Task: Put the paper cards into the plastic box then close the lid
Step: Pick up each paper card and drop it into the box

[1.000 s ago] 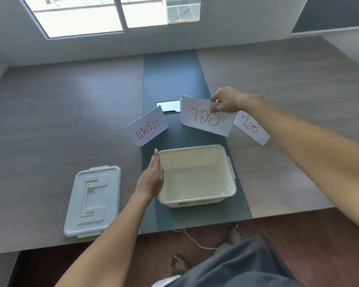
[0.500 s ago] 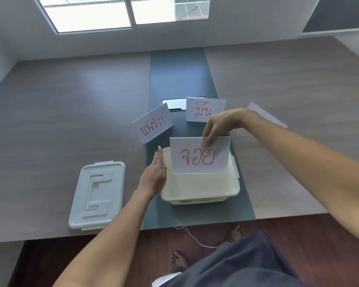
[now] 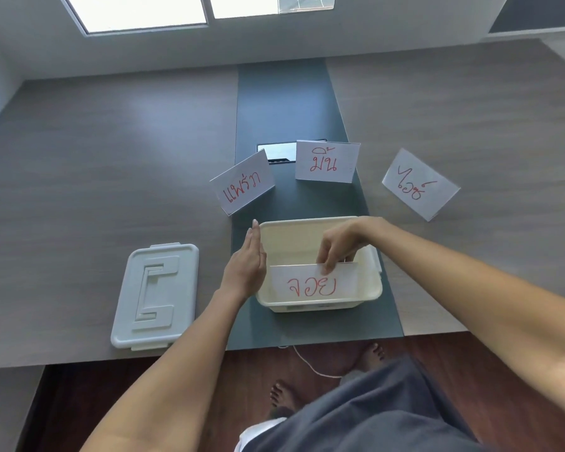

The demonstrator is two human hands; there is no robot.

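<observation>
Half a second on, the right hand has lowered the first paper card from above the plastic box into it, fingers pinching its top edge, while the left hand, fingers flat, steadies the box; three cards and the lid left of it remain.

Plastic box cream; lid pale grey, raised angular relief; four paper cards white, red handwriting; table grey woodgrain, dark teal centre strip.
</observation>
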